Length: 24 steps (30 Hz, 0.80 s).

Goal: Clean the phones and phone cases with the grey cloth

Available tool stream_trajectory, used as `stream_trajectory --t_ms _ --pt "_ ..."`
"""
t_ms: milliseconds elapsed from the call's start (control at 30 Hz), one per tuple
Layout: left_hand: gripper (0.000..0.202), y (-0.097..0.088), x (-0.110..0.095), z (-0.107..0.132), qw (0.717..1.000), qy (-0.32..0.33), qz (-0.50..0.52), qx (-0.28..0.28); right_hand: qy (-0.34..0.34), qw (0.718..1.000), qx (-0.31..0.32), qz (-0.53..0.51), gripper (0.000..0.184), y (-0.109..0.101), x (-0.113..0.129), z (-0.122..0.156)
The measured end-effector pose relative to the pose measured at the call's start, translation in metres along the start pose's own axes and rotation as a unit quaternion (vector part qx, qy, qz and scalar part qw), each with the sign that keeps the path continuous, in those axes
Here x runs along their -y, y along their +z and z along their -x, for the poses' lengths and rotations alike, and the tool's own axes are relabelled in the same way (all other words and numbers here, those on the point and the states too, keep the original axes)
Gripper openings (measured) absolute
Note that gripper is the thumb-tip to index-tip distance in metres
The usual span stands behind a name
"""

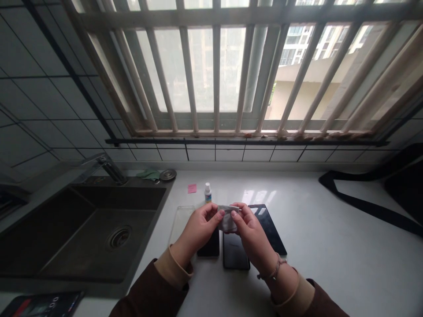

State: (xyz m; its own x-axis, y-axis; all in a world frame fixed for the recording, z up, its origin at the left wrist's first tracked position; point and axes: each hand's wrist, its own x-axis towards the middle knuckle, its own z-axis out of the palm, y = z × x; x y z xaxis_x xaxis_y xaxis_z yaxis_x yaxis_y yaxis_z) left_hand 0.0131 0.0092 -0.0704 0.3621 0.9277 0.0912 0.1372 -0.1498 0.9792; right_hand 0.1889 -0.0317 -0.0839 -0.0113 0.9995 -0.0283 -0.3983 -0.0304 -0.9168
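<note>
The left hand [198, 229] is nearly closed, its thumb and curled fingers pinching one end of a folded pale grey cloth [228, 219]. The right hand [251, 233], a thin beaded bracelet [273, 271] at its wrist, pinches the other end the same way. The cloth's long axis runs crosswise between the hands, roughly level, and its lower fold sags toward the person.

Both hands are held above a white stone countertop [313, 251]. Under the left hand lies a black smartphone [209, 248], a second black smartphone [236, 255] lies below and between the hands, and a third black smartphone [267, 229] lies tilted under the right hand. Just beyond the left hand stands a small white dropper bottle with a blue label [207, 193], with a pink sticky note [192, 188] beside it. A clear plastic phone case [180, 224] lies flat just left of the left hand.
</note>
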Motion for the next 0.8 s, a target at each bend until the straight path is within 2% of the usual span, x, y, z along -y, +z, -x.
stream_trajectory --t_ms 133,533,800 --pt "0.038 -0.0008 -0.0007 0.0001 0.999 0.016 -0.023 -0.034 0.002 1.000 0.001 0.005 0.048 -0.0012 -0.0020 -0.0035" --pt "0.039 -0.0012 -0.0080 0.0012 0.997 0.023 -0.038 -0.062 -0.044 0.992 -0.006 0.122 0.040 -0.0056 0.0041 -0.0035" --pt "0.038 -0.0015 -0.0047 -0.0002 0.996 0.017 -0.043 -0.082 -0.046 0.993 0.020 0.108 0.035 -0.0044 0.0028 -0.0039"
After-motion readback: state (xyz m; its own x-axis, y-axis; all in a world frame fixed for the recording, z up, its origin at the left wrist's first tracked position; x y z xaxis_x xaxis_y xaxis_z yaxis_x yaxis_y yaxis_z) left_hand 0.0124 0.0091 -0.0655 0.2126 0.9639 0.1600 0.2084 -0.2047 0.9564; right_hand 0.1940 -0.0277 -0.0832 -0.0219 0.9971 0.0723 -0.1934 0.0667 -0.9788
